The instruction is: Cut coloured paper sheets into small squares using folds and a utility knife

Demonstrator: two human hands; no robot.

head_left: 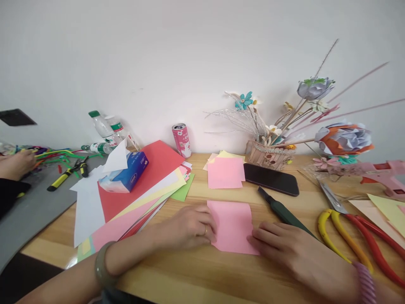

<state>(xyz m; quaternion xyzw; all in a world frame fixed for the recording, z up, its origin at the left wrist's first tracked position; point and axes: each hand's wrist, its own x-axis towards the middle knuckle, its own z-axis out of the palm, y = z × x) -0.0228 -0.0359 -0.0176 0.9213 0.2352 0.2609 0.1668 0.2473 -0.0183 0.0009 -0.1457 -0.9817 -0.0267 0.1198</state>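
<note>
A square of pink paper (233,228) lies on the wooden table in front of me, its top edge slightly bowed. My left hand (194,226) grips its left edge with curled fingers; the thumb is hidden. At the right edge, the bent fingers of my right hand (281,242) close on the sheet near its lower corner. Just behind it sits a small stack of pink and yellow paper squares (224,173). A dark green pen-like tool (281,213) lies diagonally beyond my right hand.
Scissors (335,202), red-handled and yellow-handled tools, and a pink glue gun (379,175) lie right. A black phone (271,179) rests before a flower basket (268,154). Coloured sheets (142,177), a tissue pack (126,171) and a can (182,140) stand left. Another person's hand (19,164) works far left.
</note>
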